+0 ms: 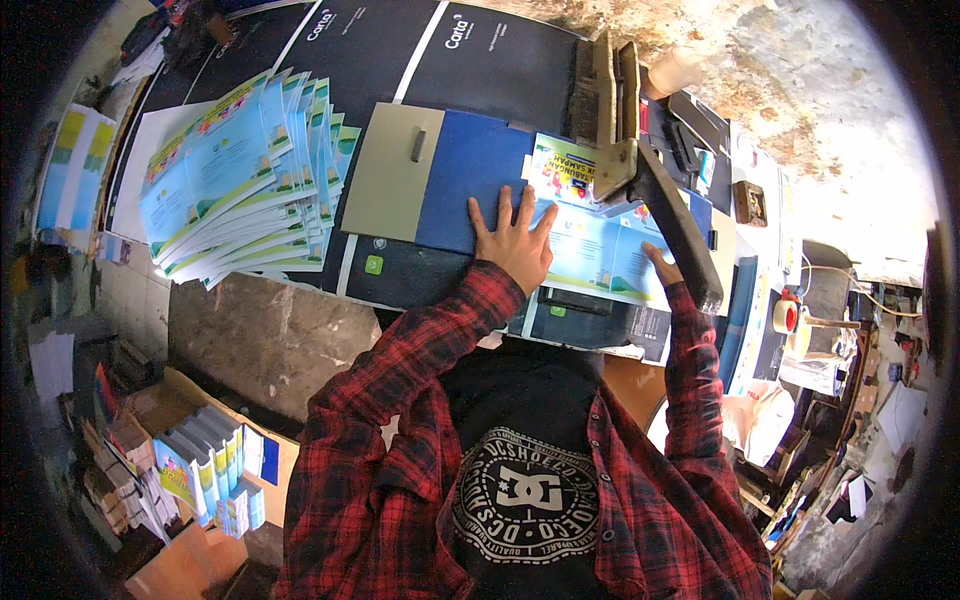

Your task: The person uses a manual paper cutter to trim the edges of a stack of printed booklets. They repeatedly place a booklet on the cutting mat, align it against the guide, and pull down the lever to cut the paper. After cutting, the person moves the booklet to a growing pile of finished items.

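Observation:
An unfolded printed booklet (585, 250), light blue and green with a yellow panel, lies on a blue board under the head of a beige machine with a long black lever (685, 225), possibly a stapler. My left hand (515, 240) rests flat, fingers spread, across the blue board (455, 170) and the booklet's left edge. At the booklet's right side, my right hand (664, 266) has its thumb stretched out on the paper. The lever covers part of that hand's other fingers.
A fanned pile of similar booklets (240, 190) lies at the left of the black-covered table (480, 60). Bundled booklets (205, 465) stand in a box at lower left. A red tape roll (786, 316) sits at the right, and a stained wall (800, 80) rises behind.

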`<control>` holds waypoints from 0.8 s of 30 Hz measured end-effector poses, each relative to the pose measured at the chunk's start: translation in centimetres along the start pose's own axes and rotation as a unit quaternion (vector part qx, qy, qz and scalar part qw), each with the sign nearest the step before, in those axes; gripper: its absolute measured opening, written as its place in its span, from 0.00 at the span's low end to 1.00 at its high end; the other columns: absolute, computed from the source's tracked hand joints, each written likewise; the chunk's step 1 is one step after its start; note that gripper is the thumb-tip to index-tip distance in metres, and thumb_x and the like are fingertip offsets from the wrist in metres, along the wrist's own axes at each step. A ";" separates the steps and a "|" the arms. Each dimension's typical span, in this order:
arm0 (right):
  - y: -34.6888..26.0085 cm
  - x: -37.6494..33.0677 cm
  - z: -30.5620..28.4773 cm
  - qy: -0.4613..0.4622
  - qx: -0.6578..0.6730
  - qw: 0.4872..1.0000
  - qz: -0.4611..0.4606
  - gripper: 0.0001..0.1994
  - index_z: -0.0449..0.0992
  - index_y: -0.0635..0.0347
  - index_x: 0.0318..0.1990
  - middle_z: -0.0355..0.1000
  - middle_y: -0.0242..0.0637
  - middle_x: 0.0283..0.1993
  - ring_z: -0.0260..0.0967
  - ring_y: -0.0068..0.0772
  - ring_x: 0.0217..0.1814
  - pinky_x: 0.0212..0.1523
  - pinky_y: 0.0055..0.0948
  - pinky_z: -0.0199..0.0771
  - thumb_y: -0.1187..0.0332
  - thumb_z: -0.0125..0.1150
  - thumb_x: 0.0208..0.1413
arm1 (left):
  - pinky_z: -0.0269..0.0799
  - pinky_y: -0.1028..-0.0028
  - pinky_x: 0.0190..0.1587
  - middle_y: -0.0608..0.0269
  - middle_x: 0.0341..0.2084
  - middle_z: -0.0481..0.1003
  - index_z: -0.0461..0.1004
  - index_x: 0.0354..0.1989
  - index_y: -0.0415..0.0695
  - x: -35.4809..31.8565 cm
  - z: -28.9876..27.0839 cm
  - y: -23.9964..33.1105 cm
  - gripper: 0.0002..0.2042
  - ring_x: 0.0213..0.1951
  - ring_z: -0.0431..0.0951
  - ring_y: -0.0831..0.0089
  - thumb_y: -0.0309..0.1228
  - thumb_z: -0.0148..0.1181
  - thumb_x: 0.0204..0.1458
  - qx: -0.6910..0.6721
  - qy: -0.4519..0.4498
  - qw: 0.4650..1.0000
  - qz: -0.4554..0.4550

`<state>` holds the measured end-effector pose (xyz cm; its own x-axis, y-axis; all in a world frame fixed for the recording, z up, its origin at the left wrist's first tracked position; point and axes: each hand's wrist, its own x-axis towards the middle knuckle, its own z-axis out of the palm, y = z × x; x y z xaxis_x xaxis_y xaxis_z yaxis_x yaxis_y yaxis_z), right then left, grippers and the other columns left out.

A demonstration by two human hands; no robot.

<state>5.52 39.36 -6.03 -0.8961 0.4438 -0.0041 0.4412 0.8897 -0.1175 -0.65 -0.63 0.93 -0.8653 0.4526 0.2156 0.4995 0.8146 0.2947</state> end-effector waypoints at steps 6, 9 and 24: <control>-19.1 -0.8 -23.4 0.148 0.215 0.937 -0.233 0.30 0.66 0.64 0.63 0.72 0.57 0.53 0.72 0.54 0.54 0.54 0.42 0.73 0.55 0.64 0.58 | 0.41 0.23 0.60 0.54 0.68 0.54 0.62 0.67 0.63 -0.4 -0.3 -0.5 0.27 0.69 0.52 0.45 0.41 0.51 0.56 -0.004 -0.036 0.999 -0.024; -26.3 -4.3 -30.2 0.088 0.093 0.911 -0.392 0.32 0.64 0.70 0.63 0.67 0.62 0.58 0.67 0.60 0.59 0.59 0.43 0.68 0.51 0.57 0.61 | 0.40 0.23 0.60 0.55 0.68 0.55 0.62 0.67 0.63 -0.3 -0.2 -0.6 0.27 0.69 0.52 0.45 0.42 0.51 0.56 0.012 -0.025 0.999 -0.022; -25.4 -10.9 -11.9 0.132 0.074 0.957 -0.249 0.52 0.45 0.75 0.70 0.41 0.68 0.74 0.39 0.69 0.76 0.73 0.53 0.44 0.51 0.67 0.47 | 0.35 0.23 0.61 0.54 0.68 0.55 0.64 0.66 0.61 -0.8 -0.7 0.1 0.27 0.70 0.50 0.46 0.40 0.53 0.54 -0.043 -0.027 0.998 -0.036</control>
<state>4.65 13.19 8.81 -0.9414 -0.0029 0.3373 -0.0669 0.9817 -0.1783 0.13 -1.12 1.42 -0.8988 0.4152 0.1406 0.4359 0.8123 0.3875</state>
